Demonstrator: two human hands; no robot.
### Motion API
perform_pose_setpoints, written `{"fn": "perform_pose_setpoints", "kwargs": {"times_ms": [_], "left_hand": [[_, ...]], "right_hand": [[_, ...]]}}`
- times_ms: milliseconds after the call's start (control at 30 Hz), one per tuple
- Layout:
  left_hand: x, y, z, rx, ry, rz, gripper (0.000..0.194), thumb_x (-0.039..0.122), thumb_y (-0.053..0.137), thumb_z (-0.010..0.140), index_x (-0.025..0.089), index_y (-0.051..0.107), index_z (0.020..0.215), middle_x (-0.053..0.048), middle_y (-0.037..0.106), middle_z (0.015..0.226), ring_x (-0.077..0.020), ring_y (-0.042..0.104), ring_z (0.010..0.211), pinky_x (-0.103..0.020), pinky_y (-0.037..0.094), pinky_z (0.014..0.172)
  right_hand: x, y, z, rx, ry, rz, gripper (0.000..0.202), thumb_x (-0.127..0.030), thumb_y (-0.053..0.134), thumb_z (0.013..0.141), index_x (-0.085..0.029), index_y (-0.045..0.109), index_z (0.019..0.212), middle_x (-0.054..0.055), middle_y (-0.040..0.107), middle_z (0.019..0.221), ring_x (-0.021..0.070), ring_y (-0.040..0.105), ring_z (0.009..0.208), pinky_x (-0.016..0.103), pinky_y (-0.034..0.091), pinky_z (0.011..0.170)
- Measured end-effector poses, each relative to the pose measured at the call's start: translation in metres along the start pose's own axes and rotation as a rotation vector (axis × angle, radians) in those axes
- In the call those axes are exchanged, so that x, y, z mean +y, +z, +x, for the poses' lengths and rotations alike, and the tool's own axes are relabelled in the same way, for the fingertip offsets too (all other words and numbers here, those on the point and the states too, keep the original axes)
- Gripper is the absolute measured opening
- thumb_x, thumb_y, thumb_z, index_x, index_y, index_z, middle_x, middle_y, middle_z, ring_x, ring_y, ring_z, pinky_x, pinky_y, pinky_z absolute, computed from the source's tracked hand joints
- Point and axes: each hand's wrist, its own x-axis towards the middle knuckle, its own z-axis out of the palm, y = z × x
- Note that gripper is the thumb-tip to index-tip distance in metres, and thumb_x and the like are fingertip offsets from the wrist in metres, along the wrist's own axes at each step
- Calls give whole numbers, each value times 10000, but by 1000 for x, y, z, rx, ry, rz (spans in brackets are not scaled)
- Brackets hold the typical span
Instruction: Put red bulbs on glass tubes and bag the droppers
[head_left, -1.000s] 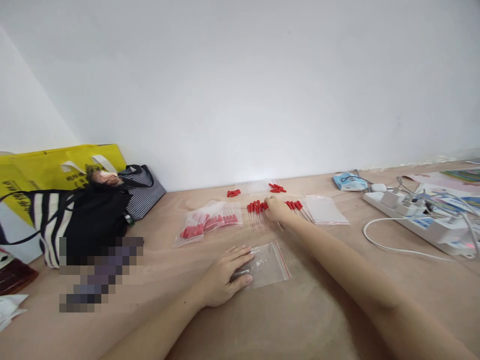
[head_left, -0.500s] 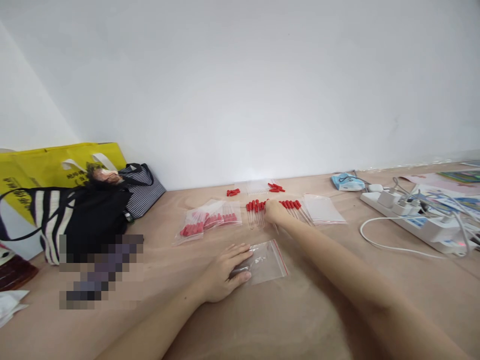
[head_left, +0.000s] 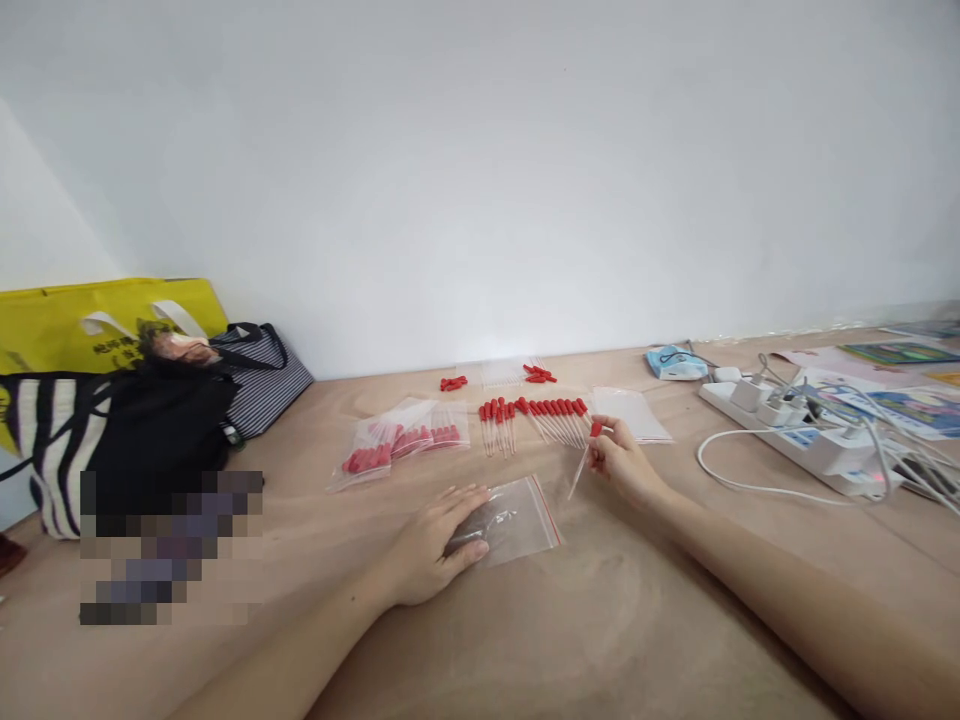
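Note:
My left hand [head_left: 439, 540] lies flat on the table, fingers stretched over one end of a clear zip bag [head_left: 523, 530] with a red strip along its right edge. Pinched in my right hand [head_left: 619, 457] is a dropper with a red bulb [head_left: 596, 429], its thin pale stem slanting down to the left. Just left of that hand, a row of red-bulbed droppers [head_left: 555, 408] lies side by side, stems toward me. A smaller group of droppers [head_left: 496, 412] is left of it. Zip bags filled with droppers [head_left: 409, 440] overlap farther left.
A stack of flat zip bags [head_left: 636, 415] lies behind my right hand. Loose red bulbs [head_left: 453, 384] sit near the wall. To the right are a power strip [head_left: 810, 440] with cables and a blue mask [head_left: 676, 363]. Black-and-white [head_left: 142, 430] and yellow bags [head_left: 45, 320] stand left.
My right hand has drawn back from the dropper row toward the right, now with one dropper in its fingers. My left hand still rests on the zip bag. The view has shifted slightly.

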Motion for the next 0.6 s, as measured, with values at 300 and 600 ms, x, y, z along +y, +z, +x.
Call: {"fn": "perform_pose_setpoints", "kwargs": {"times_ms": [300,600], "left_hand": [[2,3,1,87,-25,-40,448,375,467,805,229,399,1222,-65,392,1269,-236,424,1124,-360,383,926],[-5,-8,-1,-4,43,-57,522,354,521,772,243,344,1250,-54,504,1193,-240,438,1115,-410,336,952]], "right_hand": [[4,24,-22,23,33,154,335,-270,518,642,-234,330,916,-61,457,664,99,527,497,244,448,481],[1,22,-37,-299,22,-22,289,-348,662,599,-169,496,754,-31,534,630,75,494,500,233,425,505]]}}
